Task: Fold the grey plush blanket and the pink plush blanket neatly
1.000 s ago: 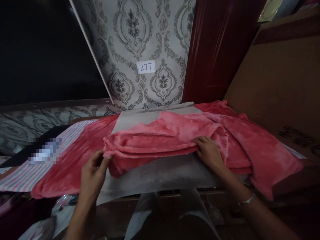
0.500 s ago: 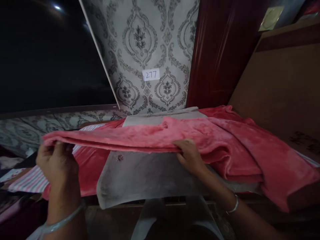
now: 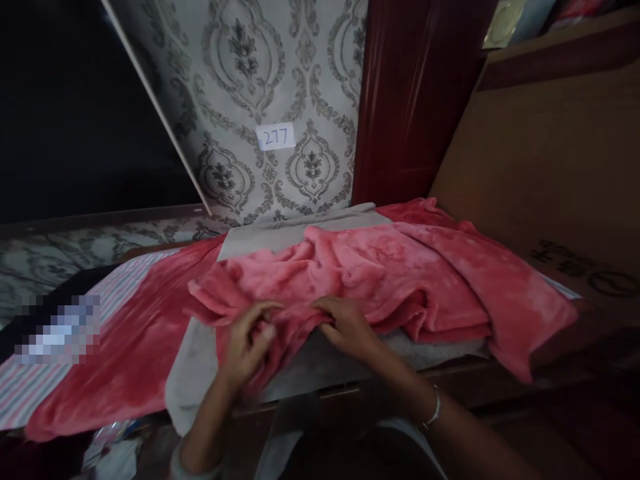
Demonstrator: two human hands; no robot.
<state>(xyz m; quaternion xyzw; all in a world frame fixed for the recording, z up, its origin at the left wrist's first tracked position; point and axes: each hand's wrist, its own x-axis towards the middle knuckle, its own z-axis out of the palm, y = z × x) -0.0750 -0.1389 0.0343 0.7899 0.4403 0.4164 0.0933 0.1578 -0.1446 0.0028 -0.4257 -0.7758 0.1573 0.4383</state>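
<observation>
On the wall (image 3: 305,87) facing you, a white card (image 3: 275,137) says 277 in blue. Black marks (image 3: 570,268) on the brown box (image 3: 545,153) to your right may be letters, too dim to read.

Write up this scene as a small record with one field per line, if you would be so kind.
Left hand: bent fingers at the pink plush cloth; grip unclear
Right hand: fingers pinching that cloth's near edge
Cloth state: wrinkled, bunched between the hands
Beneath it: grey cloth
Picture left: red cloth, striped cloth
Picture right: cardboard box
Wall: patterned wallpaper with a label reading 277
</observation>
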